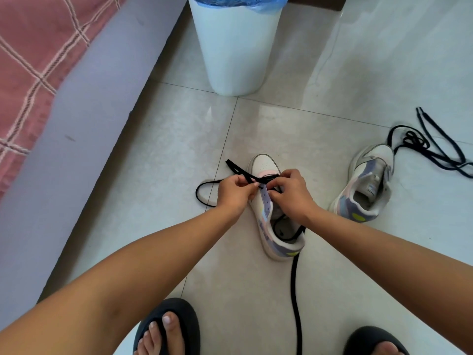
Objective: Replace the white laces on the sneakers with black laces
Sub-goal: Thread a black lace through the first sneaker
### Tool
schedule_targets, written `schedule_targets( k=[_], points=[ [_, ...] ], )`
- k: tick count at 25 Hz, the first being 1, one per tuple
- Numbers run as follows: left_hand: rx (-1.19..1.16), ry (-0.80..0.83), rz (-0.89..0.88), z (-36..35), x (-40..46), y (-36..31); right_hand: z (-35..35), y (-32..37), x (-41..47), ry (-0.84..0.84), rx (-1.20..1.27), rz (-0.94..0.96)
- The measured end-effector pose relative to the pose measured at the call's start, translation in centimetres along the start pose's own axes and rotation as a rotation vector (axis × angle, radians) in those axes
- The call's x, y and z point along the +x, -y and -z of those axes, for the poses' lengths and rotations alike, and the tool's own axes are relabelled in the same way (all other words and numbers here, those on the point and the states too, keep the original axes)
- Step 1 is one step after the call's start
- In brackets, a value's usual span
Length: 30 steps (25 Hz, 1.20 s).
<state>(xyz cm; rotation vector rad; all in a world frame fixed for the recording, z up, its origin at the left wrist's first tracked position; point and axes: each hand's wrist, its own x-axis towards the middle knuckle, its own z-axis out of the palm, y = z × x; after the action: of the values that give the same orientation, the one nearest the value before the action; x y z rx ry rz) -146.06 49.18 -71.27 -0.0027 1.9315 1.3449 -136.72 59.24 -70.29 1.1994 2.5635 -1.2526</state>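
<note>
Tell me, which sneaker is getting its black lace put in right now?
The sneaker between the left hand and right hand, which pinch its black lace. The other sneaker sits off to the right, untouched, no lace in it.

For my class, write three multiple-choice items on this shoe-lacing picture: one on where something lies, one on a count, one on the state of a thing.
1. Where does the spare black lace lie?
A. On the floor, by the second sneaker's toe
B. Inside the bin
C. On the bed

2. How many sneakers are in view?
A. One
B. Two
C. Three

3. What state is the second sneaker in?
A. Fully laced in white
B. Fully laced in black
C. Without a lace

Answers: 1 A, it lies tangled on the tiles next to that toe. 2 B, one sneaker under the left hand and right hand, one to the right. 3 C, its eyelets show no lace.
</note>
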Motion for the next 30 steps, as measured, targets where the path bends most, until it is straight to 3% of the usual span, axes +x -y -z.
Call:
schedule_targets(
  k=[8,14,21,30],
  points=[
    [0.096,0.020,-0.004,-0.1,0.2,0.0,-0.1,0.2,0.1,0.023,-0.031,-0.021],
    [0.416,0.075,-0.235,0.4,0.0,-0.1,-0.2,0.3,0.1,0.019,-0.035,-0.045],
    [0.481,0.107,-0.252,0.6,0.4,-0.3,-0.4,0.6,0.0,-0.006,-0.053,-0.070],
    [0.767,0.251,-0.501,0.4,0.6,-2.0,-0.6,0.6,0.0,-0.006,-0.095,-0.045]
  ],
)
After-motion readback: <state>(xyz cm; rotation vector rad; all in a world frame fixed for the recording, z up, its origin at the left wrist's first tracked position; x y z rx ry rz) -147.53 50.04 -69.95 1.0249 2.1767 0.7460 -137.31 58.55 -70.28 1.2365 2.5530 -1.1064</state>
